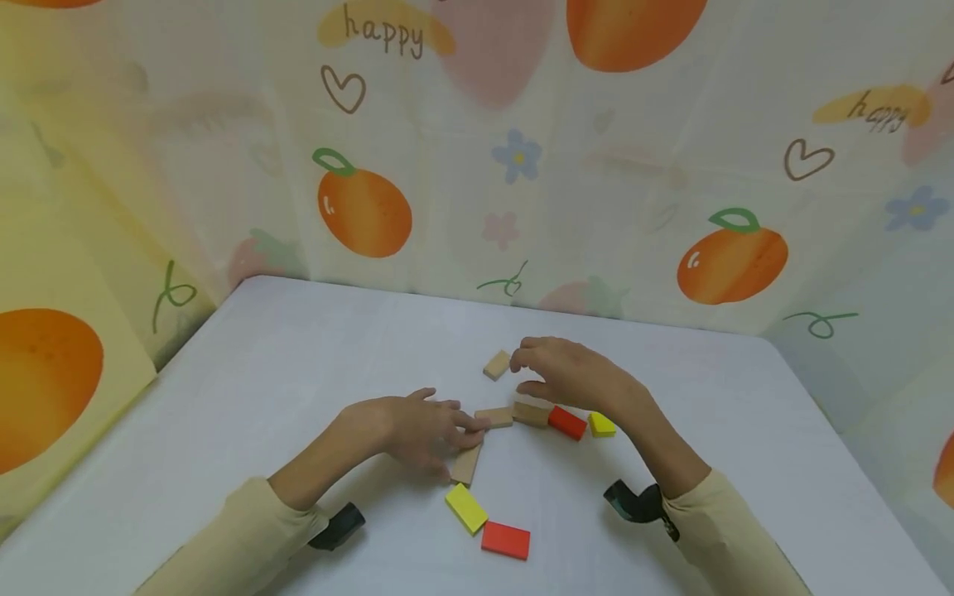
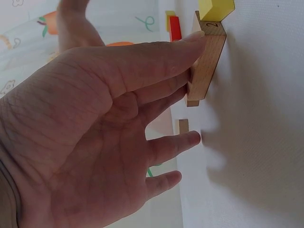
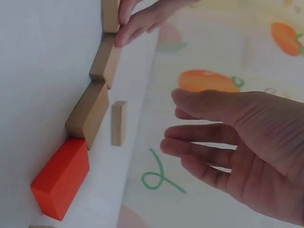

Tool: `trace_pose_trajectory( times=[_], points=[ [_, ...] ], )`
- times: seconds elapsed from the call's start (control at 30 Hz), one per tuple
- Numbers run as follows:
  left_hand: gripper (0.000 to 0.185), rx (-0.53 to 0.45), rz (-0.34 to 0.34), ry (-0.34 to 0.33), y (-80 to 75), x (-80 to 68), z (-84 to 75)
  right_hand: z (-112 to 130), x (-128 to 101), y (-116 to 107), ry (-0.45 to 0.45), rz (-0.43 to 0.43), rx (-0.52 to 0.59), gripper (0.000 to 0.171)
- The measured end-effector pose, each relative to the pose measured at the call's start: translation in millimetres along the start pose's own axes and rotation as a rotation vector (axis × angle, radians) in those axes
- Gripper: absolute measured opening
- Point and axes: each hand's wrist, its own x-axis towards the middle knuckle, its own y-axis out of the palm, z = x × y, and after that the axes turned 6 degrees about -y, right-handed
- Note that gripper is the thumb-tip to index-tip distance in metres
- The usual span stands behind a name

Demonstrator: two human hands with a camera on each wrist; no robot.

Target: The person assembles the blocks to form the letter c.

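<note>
Risk of a bump: your left hand (image 1: 417,430) presses its fingertips (image 2: 197,40) on a plain wooden block (image 1: 467,463). I think a hard push could slide it into the yellow block (image 1: 466,507) at about 6 o'clock from it.
Risk to the row: the blocks lie end to end in a bent line. I think a knock from either hand could break the line, because nothing holds the blocks to the white table (image 1: 298,372).
Risk from the other hand: your right hand (image 1: 570,377) hangs over the middle of the row. I think it could brush the wooden block (image 1: 532,413) under it if it drops.
Left fingers: mostly straight and spread apart, with the tips on the plain block and on the next wooden block (image 1: 494,417).
Right fingers: loosely bent, a little apart, holding nothing.
Where the pressed block is: near the table's middle, at about 3 o'clock from your left hand.
How it looks: flat, long, pale wood, with sharp edges. In the left wrist view it has a small dark mark, maybe a number.
Row ends: a red block (image 1: 568,422) and a small yellow block (image 1: 601,425) at 3 o'clock; another red block (image 1: 506,540) at 6 o'clock.
Loose piece: one wooden block (image 1: 496,364) lies apart, at 12 o'clock from the row, just beside your right fingertips.
</note>
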Motion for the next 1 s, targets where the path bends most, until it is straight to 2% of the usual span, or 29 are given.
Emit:
trace_pose_trajectory(
  times=[0.13,0.33,0.53,1.0],
  points=[
    [0.069,0.022,-0.003,0.015,-0.1,0.1,-0.3,-12.2,19.8,3.6,-0.004,0.032,0.001,0.029],
    [0.069,0.015,-0.002,0.009,-0.6,-0.1,-0.2,-25.4,42.0,13.9,0.001,0.111,0.042,0.039],
    [0.068,-0.01,0.0,0.003,-0.6,-0.2,-0.7,-31.0,52.9,24.8,-0.061,0.081,0.005,0.035],
    [0.069,0.009,-0.011,-0.001,1.8,0.0,-0.8,-35.3,72.0,39.5,-0.109,0.066,-0.187,0.02]
  ],
)
